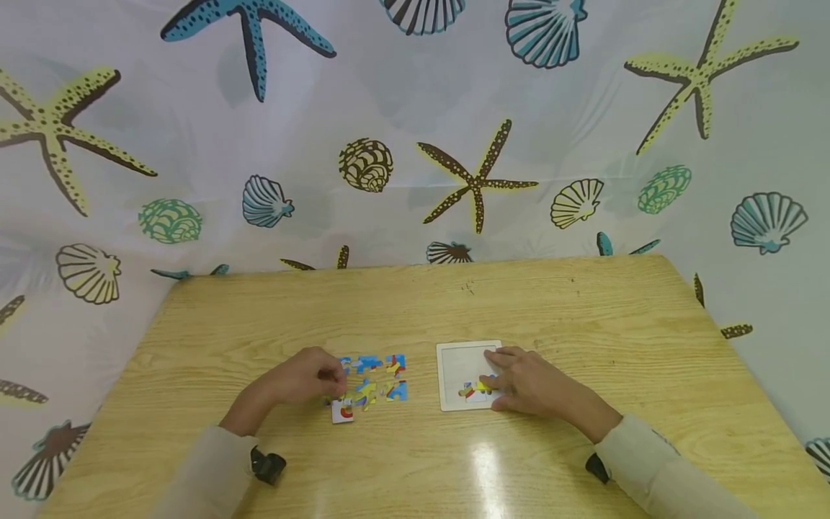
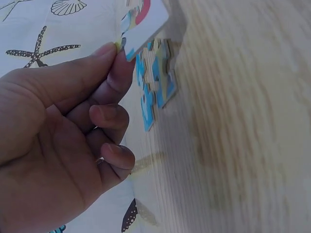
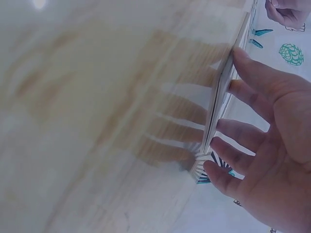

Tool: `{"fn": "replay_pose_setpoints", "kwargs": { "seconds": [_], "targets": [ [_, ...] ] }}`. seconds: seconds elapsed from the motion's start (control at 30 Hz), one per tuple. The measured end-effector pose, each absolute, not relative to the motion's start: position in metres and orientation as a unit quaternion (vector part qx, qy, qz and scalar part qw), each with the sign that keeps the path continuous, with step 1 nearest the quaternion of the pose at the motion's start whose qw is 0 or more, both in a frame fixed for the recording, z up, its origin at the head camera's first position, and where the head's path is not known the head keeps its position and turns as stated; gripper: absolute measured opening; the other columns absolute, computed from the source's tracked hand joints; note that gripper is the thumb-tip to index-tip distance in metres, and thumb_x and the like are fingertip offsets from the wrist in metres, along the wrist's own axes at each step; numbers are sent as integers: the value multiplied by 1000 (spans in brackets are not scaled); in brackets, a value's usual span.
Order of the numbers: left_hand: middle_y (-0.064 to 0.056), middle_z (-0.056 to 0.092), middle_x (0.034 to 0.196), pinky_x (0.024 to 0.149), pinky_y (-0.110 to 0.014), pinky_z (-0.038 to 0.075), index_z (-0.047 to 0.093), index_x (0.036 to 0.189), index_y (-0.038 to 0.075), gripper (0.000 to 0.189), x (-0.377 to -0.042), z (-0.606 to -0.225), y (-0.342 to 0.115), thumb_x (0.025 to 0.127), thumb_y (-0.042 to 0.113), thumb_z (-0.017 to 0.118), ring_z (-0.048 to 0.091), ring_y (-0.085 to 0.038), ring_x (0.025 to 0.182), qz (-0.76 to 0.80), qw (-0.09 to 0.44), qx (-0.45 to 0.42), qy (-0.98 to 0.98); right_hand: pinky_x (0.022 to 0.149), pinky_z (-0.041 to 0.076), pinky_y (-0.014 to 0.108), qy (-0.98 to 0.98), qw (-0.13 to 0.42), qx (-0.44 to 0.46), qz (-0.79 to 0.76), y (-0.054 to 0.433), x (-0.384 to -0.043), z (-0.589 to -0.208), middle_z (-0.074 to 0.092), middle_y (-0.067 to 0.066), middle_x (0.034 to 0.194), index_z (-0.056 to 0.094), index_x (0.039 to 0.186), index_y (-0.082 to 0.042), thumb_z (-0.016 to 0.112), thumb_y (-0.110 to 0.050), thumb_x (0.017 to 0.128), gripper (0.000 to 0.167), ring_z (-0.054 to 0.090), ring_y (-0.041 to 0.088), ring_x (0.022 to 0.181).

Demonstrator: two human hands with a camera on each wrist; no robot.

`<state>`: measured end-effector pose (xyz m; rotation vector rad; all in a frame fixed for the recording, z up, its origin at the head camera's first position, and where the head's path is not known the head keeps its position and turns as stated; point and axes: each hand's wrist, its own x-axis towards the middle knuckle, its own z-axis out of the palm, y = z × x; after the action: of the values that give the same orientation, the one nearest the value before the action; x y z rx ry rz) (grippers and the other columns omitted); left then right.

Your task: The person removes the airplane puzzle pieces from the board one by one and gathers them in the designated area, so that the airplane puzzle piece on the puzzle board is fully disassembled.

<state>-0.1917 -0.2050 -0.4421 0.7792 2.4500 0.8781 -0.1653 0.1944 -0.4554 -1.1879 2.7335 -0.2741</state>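
Between thumb and index finger, my left hand (image 1: 301, 378) pinches a white jigsaw piece with a red arc (image 1: 342, 413); its other fingers curl loosely in the left wrist view. Several blue and yellow jigsaw pieces (image 1: 368, 364) lie in loose rows just right of that hand. To the right is a shallow white puzzle tray (image 1: 454, 360), with a few joined pieces (image 1: 467, 390) in its lower right part. My right hand (image 1: 534, 386) rests over the tray's right side, fingers spread, partly covering those pieces. In the right wrist view, its fingertips (image 3: 241, 54) are at the tray's edge.
The wooden table (image 1: 389, 461) extends around the pieces and tray. A white cloth printed with shells and starfish (image 1: 298, 144) hangs behind it and along both sides. Dark straps (image 1: 267, 465) show at both sleeve cuffs.
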Motion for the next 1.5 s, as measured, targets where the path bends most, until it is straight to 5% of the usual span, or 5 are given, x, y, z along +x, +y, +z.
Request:
{"fn": "replay_pose_setpoints", "kwargs": {
  "seconds": [0.77, 1.5],
  "targets": [
    [-2, 69, 72, 58, -20, 46, 72, 72, 5, 8, -179, -439, -209, 79, 3, 71, 54, -2, 61, 329, 249, 264, 872, 101, 37, 58, 914, 84, -389, -86, 195, -166, -455, 43, 21, 144, 60, 128, -14, 63, -37, 88, 47, 40, 41, 133],
    [2, 68, 77, 62, -21, 47, 74, 74, 10, 9, -178, -434, -209, 82, 8, 71, 53, -4, 68, 316, 209, 254, 890, 103, 36, 57, 915, 92, -381, -89, 195, -166, -455, 43, 19, 145, 61, 128, -14, 63, -38, 88, 46, 38, 41, 134]
  ]
}}
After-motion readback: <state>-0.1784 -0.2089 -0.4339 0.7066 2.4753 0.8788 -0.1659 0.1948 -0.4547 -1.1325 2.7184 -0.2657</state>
